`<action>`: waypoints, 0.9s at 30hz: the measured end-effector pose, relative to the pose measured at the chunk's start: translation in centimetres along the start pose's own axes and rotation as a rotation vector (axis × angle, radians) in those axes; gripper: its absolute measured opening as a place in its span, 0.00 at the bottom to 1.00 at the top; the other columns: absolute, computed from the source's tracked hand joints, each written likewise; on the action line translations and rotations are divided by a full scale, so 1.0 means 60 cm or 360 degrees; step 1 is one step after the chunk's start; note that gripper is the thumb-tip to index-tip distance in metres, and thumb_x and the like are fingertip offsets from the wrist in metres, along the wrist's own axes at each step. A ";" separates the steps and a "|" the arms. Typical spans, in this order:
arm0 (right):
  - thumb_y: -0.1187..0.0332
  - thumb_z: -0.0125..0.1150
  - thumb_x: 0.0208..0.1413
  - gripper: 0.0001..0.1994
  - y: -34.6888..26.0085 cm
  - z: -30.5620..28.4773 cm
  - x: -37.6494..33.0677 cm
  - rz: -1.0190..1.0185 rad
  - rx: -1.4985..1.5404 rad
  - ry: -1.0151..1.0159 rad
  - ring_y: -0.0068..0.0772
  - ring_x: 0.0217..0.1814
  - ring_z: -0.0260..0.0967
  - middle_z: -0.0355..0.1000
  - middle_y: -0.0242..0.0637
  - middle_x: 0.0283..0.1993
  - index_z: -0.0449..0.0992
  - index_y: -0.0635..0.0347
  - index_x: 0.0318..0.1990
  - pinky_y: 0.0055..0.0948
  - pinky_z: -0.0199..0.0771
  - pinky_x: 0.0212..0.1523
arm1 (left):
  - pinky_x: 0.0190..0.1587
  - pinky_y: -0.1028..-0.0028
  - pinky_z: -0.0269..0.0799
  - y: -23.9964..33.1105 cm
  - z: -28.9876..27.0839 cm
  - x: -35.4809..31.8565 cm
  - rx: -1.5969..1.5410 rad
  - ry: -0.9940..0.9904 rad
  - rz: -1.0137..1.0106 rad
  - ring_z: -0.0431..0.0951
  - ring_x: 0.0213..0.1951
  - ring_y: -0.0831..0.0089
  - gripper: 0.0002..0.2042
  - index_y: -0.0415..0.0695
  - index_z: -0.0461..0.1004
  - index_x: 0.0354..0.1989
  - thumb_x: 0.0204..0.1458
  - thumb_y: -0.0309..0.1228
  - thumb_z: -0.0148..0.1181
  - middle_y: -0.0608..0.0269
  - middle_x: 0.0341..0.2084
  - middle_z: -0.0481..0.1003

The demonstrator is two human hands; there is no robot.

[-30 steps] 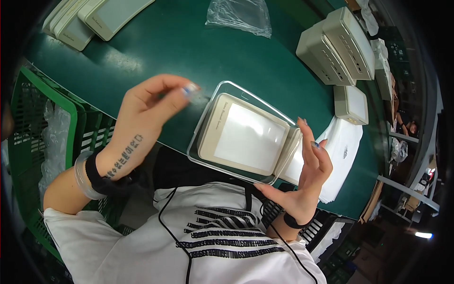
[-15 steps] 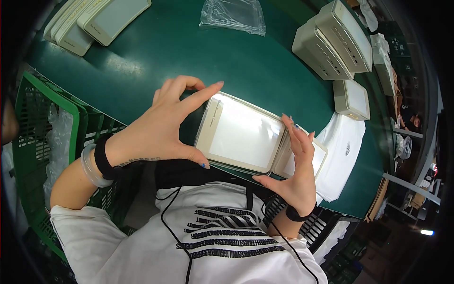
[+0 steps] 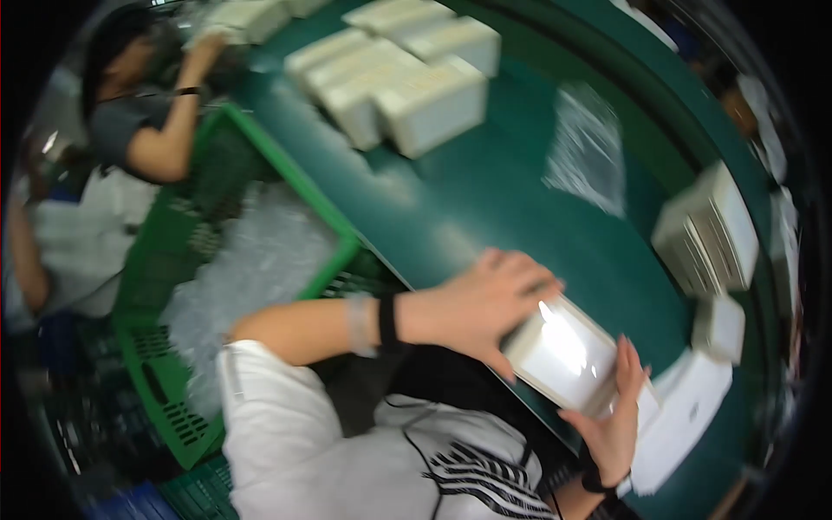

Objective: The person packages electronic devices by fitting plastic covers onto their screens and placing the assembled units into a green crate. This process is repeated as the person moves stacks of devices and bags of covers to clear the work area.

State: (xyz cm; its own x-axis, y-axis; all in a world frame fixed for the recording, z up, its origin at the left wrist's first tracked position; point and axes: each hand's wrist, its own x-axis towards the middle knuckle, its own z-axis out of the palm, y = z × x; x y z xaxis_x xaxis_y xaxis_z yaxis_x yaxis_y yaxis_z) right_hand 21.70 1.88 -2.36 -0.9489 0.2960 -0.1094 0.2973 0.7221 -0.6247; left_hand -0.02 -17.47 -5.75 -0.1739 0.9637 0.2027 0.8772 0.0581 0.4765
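The table (image 3: 511,199) is the first worry: its near edge runs right by the left hand (image 3: 477,303), so a loose hold could let stuff slide off toward the body. The green basket (image 3: 299,180) sits left of that hand, close to the elbow, and a careless swing might knock it imo. The cream box (image 3: 563,347) is between the hands, left hand gripping one end, right hand (image 3: 617,425) gripping the other; stray fingers could smudge its shiny front. Vs half a second ago, the view's swung left: way more basket shows, a co-worker (image 3: 143,130) appears past it, and everything's blurrier.
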 end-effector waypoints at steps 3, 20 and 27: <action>0.65 0.78 0.28 0.57 -0.019 -0.003 0.003 -0.0020 -0.0107 -0.0077 0.45 0.73 0.46 0.51 0.48 0.70 0.44 0.67 0.66 0.44 0.22 0.72 | 0.52 0.58 0.57 -0.004 0.013 -0.003 0.0070 -0.0007 0.0001 0.61 0.58 0.56 0.57 0.36 0.56 0.63 0.25 0.61 0.69 0.51 0.60 0.59; 0.70 0.77 0.29 0.56 -0.012 -0.004 0.017 0.0053 -0.0203 -0.0268 0.48 0.73 0.44 0.50 0.52 0.69 0.44 0.63 0.68 0.54 0.16 0.71 | 0.50 0.64 0.58 0.011 0.003 0.001 0.0162 -0.0331 -0.0139 0.57 0.64 0.61 0.58 0.33 0.52 0.65 0.26 0.59 0.69 0.51 0.68 0.47; 0.67 0.78 0.25 0.60 -0.003 -0.008 0.027 0.0090 -0.0327 -0.0416 0.50 0.73 0.42 0.48 0.55 0.69 0.43 0.63 0.68 0.54 0.19 0.71 | 0.49 0.67 0.59 0.020 0.011 0.002 0.0090 -0.0460 -0.0224 0.56 0.65 0.62 0.59 0.34 0.49 0.66 0.28 0.58 0.69 0.51 0.69 0.44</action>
State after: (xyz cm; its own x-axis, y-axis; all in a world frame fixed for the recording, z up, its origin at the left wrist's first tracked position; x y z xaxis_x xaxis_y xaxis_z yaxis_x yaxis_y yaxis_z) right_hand 20.17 2.51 -2.08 -0.9174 0.1884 -0.3505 0.3404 0.8278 -0.4460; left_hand 1.31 -17.13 -5.69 -0.1678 0.9789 -0.1170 0.8785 0.2023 0.4329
